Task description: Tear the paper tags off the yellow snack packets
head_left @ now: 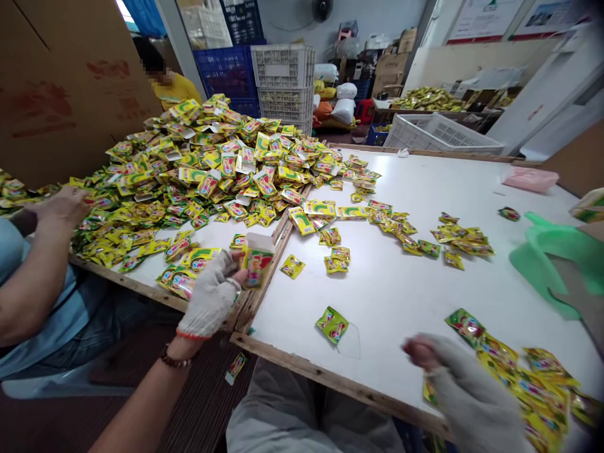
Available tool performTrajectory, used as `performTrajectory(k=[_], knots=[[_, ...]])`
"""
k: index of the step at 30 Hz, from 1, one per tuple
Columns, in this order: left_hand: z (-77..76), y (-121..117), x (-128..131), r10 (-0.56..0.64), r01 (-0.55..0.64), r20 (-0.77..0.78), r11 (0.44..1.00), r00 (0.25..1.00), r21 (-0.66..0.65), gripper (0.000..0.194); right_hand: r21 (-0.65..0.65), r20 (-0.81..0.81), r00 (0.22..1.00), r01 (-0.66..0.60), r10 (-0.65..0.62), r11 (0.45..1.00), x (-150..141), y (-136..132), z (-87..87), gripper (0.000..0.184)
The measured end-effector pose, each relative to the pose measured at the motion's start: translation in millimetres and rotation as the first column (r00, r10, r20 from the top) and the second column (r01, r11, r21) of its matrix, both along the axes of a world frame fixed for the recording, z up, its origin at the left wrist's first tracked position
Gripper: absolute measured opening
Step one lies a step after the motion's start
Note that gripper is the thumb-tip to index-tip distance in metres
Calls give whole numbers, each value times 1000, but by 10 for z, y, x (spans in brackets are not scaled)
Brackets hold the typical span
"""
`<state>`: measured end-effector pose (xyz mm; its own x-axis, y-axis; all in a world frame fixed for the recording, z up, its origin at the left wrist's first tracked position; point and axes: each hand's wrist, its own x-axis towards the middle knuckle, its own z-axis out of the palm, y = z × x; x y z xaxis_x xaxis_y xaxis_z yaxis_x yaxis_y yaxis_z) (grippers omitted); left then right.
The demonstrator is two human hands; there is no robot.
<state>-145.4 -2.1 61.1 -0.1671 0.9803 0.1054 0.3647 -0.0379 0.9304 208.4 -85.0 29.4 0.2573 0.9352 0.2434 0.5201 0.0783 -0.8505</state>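
My left hand [214,292], in a white knit glove with bare fingertips, grips a small yellow and green box [257,264] above the seam between two table sections. The box stands roughly upright, its white top flap open. My right hand [460,384], also gloved, is smeared by motion at the lower right, its fingers curled; whether anything is in them I cannot make out. Close beside it lies a heap of yellow sachets [542,390] with a green sachet [465,324] at its edge. Between my hands a single green sachet [332,325] rests on the white tabletop.
A large pile of boxes and sachets [226,167] covers the left table. A co-worker's hand [61,211] reaches into it. Loose sachets [465,239], a green plastic scoop-like container [538,264] and a pink package [531,178] lie right. Wooden edging [330,380] borders the table; a white crate [438,133] stands behind.
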Motion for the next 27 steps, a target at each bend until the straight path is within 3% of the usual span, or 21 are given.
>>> performTrajectory(k=[1,3,6,8,11,13,16,18,22,25,27], knots=[[-49,-51,166,-68,69,210,998,975,4,35,-28,-47,997,-64,62,998,-200,56,-19,20],[-202,-145,528,-179,218,469,976,865,-30,38,-57,-140,974,-189,180,980,-526,172,-63,28],[-478,-259,1026,-340,479,583,872,738,-97,32,-75,-290,907,-341,306,937,-723,312,-160,38],[-634,-303,1261,-418,555,544,824,728,-110,29,-120,-271,921,-321,280,940,-681,342,-238,34],[-779,-307,1447,-424,521,454,847,784,-108,33,-209,-172,965,-233,198,950,-545,287,-361,26],[-817,-291,1486,-415,507,436,854,799,-115,34,-225,-226,958,-226,175,948,-488,217,-445,28],[-817,-278,1465,-443,492,316,866,839,-93,28,-180,-365,925,-179,103,967,-461,121,-553,39],[-799,-273,1424,-487,508,209,859,848,-59,27,-137,-332,941,-122,71,983,-453,81,-590,38],[-750,-226,1349,-604,609,110,793,789,-15,23,-68,-162,978,-147,134,987,-423,87,-543,25],[-711,-163,1340,-689,693,92,720,719,-26,16,-95,-163,970,-196,179,976,-407,175,-449,18],[-693,-129,1351,-682,690,118,722,722,-48,16,-107,-189,967,-194,172,975,-407,257,-405,18]])
